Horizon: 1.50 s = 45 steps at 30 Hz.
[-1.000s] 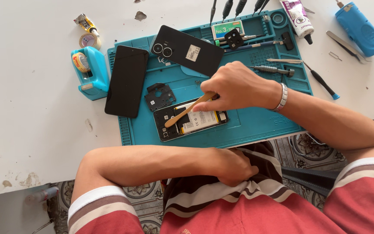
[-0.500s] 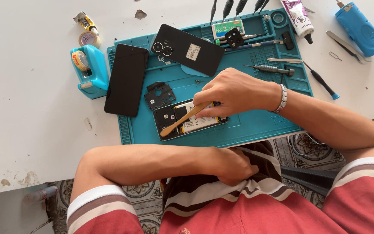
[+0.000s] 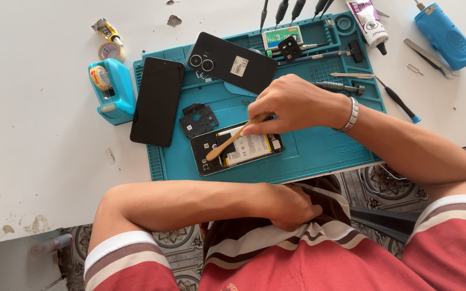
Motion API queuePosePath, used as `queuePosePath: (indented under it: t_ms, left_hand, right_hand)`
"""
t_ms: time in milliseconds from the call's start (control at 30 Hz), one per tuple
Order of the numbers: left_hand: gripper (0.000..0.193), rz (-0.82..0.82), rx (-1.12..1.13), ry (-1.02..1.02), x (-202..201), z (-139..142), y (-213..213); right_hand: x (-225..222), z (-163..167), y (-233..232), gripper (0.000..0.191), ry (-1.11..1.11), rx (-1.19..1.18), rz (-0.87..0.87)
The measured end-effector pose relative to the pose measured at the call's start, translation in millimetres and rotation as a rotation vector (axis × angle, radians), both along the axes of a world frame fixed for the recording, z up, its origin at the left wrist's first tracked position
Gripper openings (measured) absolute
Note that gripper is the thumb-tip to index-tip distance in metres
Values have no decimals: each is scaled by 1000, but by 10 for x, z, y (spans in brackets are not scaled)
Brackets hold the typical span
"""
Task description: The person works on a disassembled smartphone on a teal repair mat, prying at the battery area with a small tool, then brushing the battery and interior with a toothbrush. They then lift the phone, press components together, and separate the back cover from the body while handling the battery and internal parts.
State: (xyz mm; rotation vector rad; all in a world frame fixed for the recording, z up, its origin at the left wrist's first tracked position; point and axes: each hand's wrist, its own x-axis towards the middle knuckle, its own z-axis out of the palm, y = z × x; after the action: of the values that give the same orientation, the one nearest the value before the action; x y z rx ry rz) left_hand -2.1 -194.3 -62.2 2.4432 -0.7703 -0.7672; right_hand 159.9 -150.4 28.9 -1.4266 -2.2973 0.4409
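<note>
**Wooden stick on the opened phone**

The right hand (image 3: 297, 105) pinches 1 wooden stick (image 3: 232, 140), its tip on the opened phone (image 3: 237, 148) near the front edge of the blue mat (image 3: 319, 153). Compared with 0.5 s ago, the stick lies a little lower. The left hand (image 3: 292, 207) rests curled below the table (image 3: 44, 161), holding nothing. 2 more phone parts lie on the mat's left side, free space at right.

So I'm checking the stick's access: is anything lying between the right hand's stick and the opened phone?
Nothing visible. The right hand holds the stick with its tip already over the opened phone; the loose black cover lies beside it, apart.
</note>
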Motion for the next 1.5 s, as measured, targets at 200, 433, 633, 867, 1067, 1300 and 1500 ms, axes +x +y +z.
queuePosePath:
  t_ms: [200,433,633,867,1067,1300,1500]
  left_hand:
    - [29,1,12,7,-6,12,-5]
    - [29,18,5,63,10,50,-5]
    - [29,19,9,49,-2,25,-11]
    - [31,26,-4,35,0,-39,-36]
    - [33,27,-10,55,-10,-57,-29]
    - [31,30,-26,31,-16,-88,-31]
    - [32,33,-34,16,-17,-111,-29]
  right_hand:
    - [12,-54,8,45,-47,-53,-79]
    - [12,-69,26,43,-18,-88,-73]
    - [21,-74,26,44,1,-77,-65]
    - [85,-95,33,41,-76,5,-138]
    - [86,-101,31,41,-80,144,-204]
    - [63,-104,26,45,18,16,-116]
    - [147,-61,43,48,-34,43,-185]
